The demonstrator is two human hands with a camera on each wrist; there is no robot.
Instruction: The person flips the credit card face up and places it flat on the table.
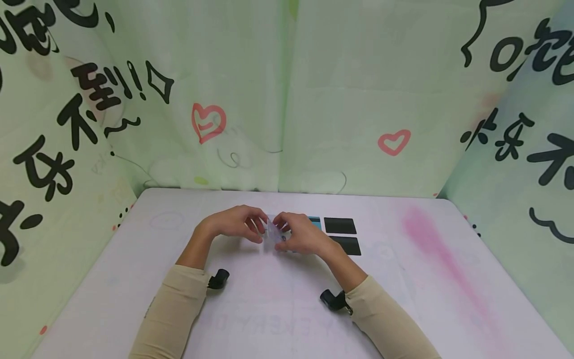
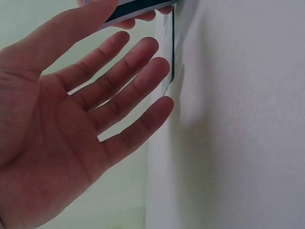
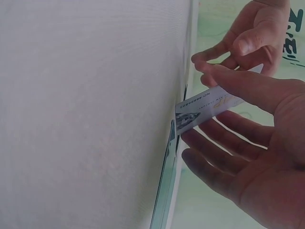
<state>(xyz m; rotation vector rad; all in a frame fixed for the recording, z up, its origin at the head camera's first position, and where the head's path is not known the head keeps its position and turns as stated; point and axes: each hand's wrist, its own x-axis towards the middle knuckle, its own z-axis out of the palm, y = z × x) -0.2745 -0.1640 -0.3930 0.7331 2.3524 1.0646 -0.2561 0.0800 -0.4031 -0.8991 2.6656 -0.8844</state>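
Note:
My right hand (image 1: pixel 302 233) pinches a pale plastic card (image 1: pixel 273 232) on edge, its thumb on one face and fingers behind. In the right wrist view that card (image 3: pixel 195 112) shows printed digits and a small dark picture. Its other side carries a dark stripe (image 2: pixel 138 8) in the left wrist view. My left hand (image 1: pixel 239 223) hovers just left of the card, fingers spread and loosely bent; its thumb overlaps the card's edge in the left wrist view, and contact is unclear. A blue card (image 1: pixel 316 221) lies partly hidden behind my right hand.
Two black cards (image 1: pixel 340 226) lie one in front of the other on the white table (image 1: pixel 269 309), right of my right hand. A pink stain (image 1: pixel 439 254) marks the table farther right. Printed green curtains (image 1: pixel 332 99) border the back and sides.

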